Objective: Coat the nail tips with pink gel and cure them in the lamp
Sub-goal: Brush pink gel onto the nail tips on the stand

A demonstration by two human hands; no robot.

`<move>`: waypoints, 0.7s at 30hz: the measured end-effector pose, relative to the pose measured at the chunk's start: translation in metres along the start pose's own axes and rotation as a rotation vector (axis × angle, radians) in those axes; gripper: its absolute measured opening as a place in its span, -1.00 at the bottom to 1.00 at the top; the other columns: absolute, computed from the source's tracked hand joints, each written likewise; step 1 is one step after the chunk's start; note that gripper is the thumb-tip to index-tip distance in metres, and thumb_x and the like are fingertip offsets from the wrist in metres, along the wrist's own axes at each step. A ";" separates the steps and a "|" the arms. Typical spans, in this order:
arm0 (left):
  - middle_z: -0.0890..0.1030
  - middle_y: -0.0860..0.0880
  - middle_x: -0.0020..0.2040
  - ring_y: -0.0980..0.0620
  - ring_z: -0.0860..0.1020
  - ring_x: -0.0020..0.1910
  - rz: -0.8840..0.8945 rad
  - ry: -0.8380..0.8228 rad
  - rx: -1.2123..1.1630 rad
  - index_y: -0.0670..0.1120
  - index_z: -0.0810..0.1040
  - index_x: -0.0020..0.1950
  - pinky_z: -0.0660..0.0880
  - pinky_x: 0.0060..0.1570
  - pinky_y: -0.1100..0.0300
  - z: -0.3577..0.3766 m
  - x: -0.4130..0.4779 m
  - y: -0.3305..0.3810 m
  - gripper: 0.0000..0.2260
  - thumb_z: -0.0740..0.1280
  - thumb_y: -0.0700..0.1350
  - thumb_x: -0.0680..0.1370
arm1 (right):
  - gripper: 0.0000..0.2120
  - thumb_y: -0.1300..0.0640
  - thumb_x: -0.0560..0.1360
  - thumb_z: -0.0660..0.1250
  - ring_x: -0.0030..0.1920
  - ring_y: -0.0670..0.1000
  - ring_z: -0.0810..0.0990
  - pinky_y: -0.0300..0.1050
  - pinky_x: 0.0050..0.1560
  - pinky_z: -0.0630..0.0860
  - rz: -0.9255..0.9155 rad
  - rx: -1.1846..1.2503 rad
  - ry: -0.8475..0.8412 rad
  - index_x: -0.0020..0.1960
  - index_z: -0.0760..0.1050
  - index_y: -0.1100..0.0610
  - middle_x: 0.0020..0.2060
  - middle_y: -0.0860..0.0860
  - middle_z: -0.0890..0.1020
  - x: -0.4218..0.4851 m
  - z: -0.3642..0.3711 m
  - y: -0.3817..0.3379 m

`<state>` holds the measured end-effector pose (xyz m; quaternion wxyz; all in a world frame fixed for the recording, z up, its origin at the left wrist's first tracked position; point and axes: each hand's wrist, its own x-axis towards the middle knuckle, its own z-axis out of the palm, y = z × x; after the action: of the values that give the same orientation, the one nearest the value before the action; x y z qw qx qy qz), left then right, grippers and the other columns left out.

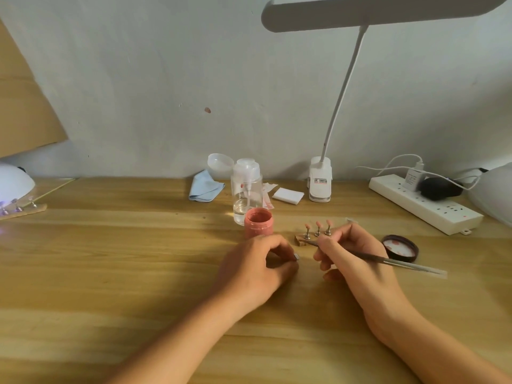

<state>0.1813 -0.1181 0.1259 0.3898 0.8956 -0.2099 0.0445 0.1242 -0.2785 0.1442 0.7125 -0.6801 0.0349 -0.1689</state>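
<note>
An open jar of pink gel (258, 222) stands at the table's middle. Just right of it, three pink-coated nail tips (318, 225) sit on small metal stands on a wooden strip. My right hand (351, 254) is shut on a thin gel brush (388, 260), its tip pointing left near the strip's front. My left hand (256, 268) rests curled on the table, pinching a small metal stand (296, 257); whether a tip sits on it is hidden. At the far left, a white curing lamp (13, 181) glows violet over another strip of tips (19, 209).
The jar's dark lid (399, 246) lies to the right. Behind stand a clear pump bottle (247, 189), a blue cloth (205, 187), white pads (288, 195), a clip-on desk lamp (320, 180) and a power strip (424, 203) with plugs. A white object (496, 192) sits far right.
</note>
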 end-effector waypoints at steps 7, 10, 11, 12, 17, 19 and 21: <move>0.58 0.41 -0.13 0.42 0.46 -0.34 0.059 0.027 -0.011 0.29 0.50 -0.20 0.30 -0.35 0.47 0.001 0.002 -0.003 -0.79 0.48 0.00 0.46 | -0.82 0.35 0.54 0.30 -0.47 -0.05 0.49 -0.26 -0.46 0.43 -0.014 -0.071 -0.032 -0.18 0.33 0.39 -0.42 0.23 0.61 0.003 0.001 0.004; 0.59 0.39 -0.12 0.39 0.45 -0.35 0.050 0.032 -0.007 0.26 0.51 -0.15 0.28 -0.38 0.43 0.002 0.001 -0.003 -0.83 0.47 0.02 0.46 | -0.81 0.31 0.55 0.32 -0.46 -0.08 0.52 -0.28 -0.45 0.46 -0.029 -0.114 -0.046 -0.16 0.36 0.38 -0.39 0.20 0.65 0.003 0.003 0.004; 0.59 0.39 -0.12 0.38 0.45 -0.35 0.045 0.033 -0.008 0.25 0.52 -0.13 0.25 -0.40 0.41 0.002 0.001 -0.003 -0.84 0.47 0.03 0.46 | -0.80 0.29 0.56 0.32 -0.46 -0.09 0.53 -0.28 -0.45 0.46 -0.030 -0.132 -0.047 -0.16 0.36 0.37 -0.39 0.18 0.65 0.003 0.003 0.005; 0.59 0.39 -0.13 0.37 0.45 -0.35 0.041 0.034 -0.008 0.25 0.52 -0.13 0.22 -0.39 0.39 0.002 0.001 -0.002 -0.85 0.47 0.03 0.46 | -0.80 0.28 0.56 0.33 -0.46 -0.10 0.52 -0.28 -0.45 0.46 -0.031 -0.150 -0.048 -0.15 0.37 0.36 -0.39 0.17 0.66 0.003 0.004 0.005; 0.58 0.40 -0.12 0.35 0.44 -0.35 0.023 0.032 -0.003 0.25 0.52 -0.12 0.23 -0.35 0.30 0.001 0.001 0.000 -0.85 0.47 0.04 0.46 | -0.82 0.26 0.54 0.34 -0.47 -0.11 0.51 -0.29 -0.46 0.46 -0.049 -0.208 -0.042 -0.14 0.40 0.35 -0.39 0.14 0.65 0.004 0.002 0.006; 0.58 0.41 -0.11 0.36 0.44 -0.35 0.021 0.028 -0.009 0.25 0.52 -0.13 0.23 -0.36 0.32 0.001 0.000 0.000 -0.85 0.47 0.03 0.46 | -0.82 0.27 0.54 0.34 -0.47 -0.10 0.51 -0.28 -0.46 0.46 -0.062 -0.198 -0.028 -0.15 0.40 0.36 -0.40 0.15 0.65 0.003 0.002 0.005; 0.59 0.40 -0.12 0.37 0.45 -0.36 0.020 0.026 -0.026 0.25 0.54 -0.15 0.24 -0.35 0.32 0.001 0.000 0.000 -0.85 0.47 0.02 0.46 | -0.79 0.26 0.55 0.33 -0.48 -0.04 0.47 -0.25 -0.48 0.43 -0.078 -0.124 0.006 -0.17 0.38 0.37 -0.41 0.15 0.62 0.002 0.001 0.003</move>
<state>0.1817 -0.1190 0.1247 0.4037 0.8876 -0.2143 0.0573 0.1265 -0.2781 0.1414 0.6619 -0.7232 0.0208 -0.1962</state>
